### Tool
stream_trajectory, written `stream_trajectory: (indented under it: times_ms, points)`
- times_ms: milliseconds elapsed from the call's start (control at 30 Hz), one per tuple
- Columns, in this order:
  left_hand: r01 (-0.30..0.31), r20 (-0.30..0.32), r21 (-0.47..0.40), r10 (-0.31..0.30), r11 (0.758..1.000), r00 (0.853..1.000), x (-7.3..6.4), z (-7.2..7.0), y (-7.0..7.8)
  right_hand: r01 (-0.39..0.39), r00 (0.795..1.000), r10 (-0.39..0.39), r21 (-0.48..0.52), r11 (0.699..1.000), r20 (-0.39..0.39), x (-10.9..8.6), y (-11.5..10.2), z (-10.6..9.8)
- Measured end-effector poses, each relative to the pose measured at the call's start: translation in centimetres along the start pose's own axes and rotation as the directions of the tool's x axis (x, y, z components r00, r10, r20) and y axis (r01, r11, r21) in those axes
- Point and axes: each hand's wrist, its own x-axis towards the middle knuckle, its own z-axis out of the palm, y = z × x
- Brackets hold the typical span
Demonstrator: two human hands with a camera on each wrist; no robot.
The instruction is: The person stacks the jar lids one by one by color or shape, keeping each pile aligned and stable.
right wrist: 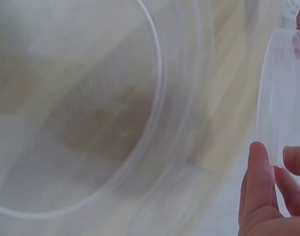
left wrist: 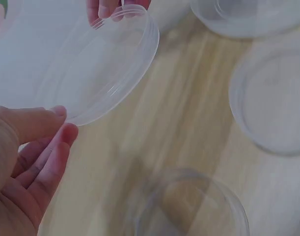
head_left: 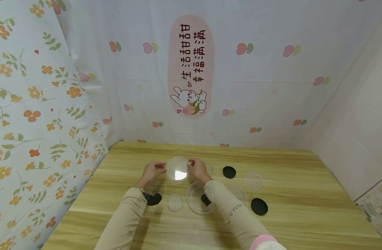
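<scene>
A clear round plastic lid (head_left: 177, 166) is raised above the table, its low rim showing in the left wrist view. My left hand (head_left: 153, 172) pinches its left edge between thumb and fingers. On the opposite edge, my right hand (head_left: 198, 170) pinches the rim, with the thumb on one side and fingers on the other in the right wrist view. Beneath the right wrist lies a larger clear lid (head_left: 191, 205), partly covered by the sleeve. A small clear lid (head_left: 175, 202) rests between the forearms. Near the left wrist sits another clear round piece (left wrist: 238, 206).
Two black round lids (head_left: 229, 172) lie on the right of the wood-grain table (head_left: 291, 194). A clear lid (head_left: 253, 181) is between them, and another clear lid (head_left: 239, 194) is half behind the right sleeve. Patterned cloth (head_left: 259, 83) hangs at the table's back and left.
</scene>
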Motion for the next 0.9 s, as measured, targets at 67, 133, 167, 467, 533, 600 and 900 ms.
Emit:
stream_trajectory:
  times_ms: [67,133,167,467,533,600,900]
  points:
    - [-0.004,-0.012,-0.015,0.004,1.0,1.0,0.2,0.0,0.4,-0.029,0.999,0.029,-0.009,1.0,-0.028,-0.9,-3.1,-1.9]
    - [-0.009,-0.019,-0.028,0.008,1.0,1.0,0.3,0.1,0.9,-0.059,0.997,0.058,-0.021,0.998,-0.052,-2.1,-6.6,-4.0]
    - [-0.013,-0.024,-0.029,0.012,1.0,1.0,0.3,0.1,1.1,-0.085,0.995,0.084,-0.02,0.996,-0.052,-2.9,-8.8,-5.3]
    - [-0.061,-0.063,-0.027,0.06,0.998,0.996,0.3,1.3,2.7,-0.091,0.995,0.091,-0.003,0.996,-0.042,-5.4,-13.6,-10.2]
    - [-0.07,-0.061,-0.042,0.067,0.997,0.996,0.2,1.8,3.0,-0.099,0.995,0.099,0.004,0.995,-0.028,-5.5,-13.4,-10.9]
    - [-0.083,-0.053,-0.054,0.08,0.995,0.995,0.2,2.2,3.3,-0.111,0.994,0.111,0.008,0.994,-0.015,-5.6,-13.2,-11.6]
    - [-0.13,0.001,-0.077,0.131,0.988,0.991,-0.3,4.4,4.0,-0.174,0.983,0.172,0.017,0.985,0.06,-6.6,-12.1,-14.1]
